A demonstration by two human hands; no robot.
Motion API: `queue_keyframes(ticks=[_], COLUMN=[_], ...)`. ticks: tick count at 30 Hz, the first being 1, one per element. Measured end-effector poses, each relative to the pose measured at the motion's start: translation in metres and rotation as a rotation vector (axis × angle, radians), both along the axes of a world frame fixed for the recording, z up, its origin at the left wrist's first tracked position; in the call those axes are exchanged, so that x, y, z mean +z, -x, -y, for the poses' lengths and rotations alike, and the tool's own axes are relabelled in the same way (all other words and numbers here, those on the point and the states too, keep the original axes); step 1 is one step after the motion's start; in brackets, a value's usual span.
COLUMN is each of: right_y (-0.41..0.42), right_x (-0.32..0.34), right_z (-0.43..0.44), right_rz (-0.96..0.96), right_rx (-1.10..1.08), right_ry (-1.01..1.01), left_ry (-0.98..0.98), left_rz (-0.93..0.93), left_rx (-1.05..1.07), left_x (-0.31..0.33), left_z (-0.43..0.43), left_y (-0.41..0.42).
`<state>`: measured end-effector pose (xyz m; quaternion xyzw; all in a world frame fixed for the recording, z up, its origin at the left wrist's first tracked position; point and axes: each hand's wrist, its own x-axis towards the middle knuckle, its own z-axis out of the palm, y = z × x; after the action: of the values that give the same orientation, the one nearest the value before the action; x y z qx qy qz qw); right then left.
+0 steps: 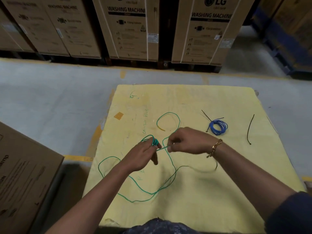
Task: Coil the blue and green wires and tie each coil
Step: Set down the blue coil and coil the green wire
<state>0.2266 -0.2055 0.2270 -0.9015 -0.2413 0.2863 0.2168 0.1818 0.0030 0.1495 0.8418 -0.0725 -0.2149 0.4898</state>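
A long green wire (138,184) sprawls in loose loops over the yellow sheet (194,191). My left hand (143,153) has several turns of it wound around the fingers. My right hand (187,141), with a gold bracelet on the wrist, pinches the green strand just right of the left fingers. One free loop lies beyond the hands. The blue wire (217,127) lies coiled at the right, with a black tie (206,115) fastened on it. A second black tie (250,129) lies loose further right.
The yellow sheet covers a low square table on a grey concrete floor. A cardboard box (25,179) stands close at the left. Tall washing-machine cartons (128,27) line the back. Blue racking (287,39) is at the far right.
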Motion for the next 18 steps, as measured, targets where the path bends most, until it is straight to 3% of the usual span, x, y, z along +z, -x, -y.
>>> queue_keyframes(ticks=[5,9,13,16,18], right_y=[-0.028,-0.035,-0.011,0.018,0.039], right_x=[0.020,-0.012,-0.060,-0.086,-0.092], right_z=[0.044,0.043,0.015,-0.010,-0.025], right_rz=[0.147,0.256,0.151,0.011,-0.077], right_rx=[-0.277,-0.459,-0.498,-0.464,-0.410], right_ry=[-0.214,-0.269,-0.253,-0.307,-0.299], left_ry=[0.279,0.643,1.119,1.253,1.240], left_rz=[-0.285,-0.504,-0.553,-0.544,-0.517], left_rx=[0.096,0.046,0.129,0.153,0.226], left_x=[0.003,0.027,0.045,0.047,0.045], left_z=[-0.021,-0.015,0.001,0.005,0.007], left_y=[0.009,0.013,0.006,-0.004,-0.008])
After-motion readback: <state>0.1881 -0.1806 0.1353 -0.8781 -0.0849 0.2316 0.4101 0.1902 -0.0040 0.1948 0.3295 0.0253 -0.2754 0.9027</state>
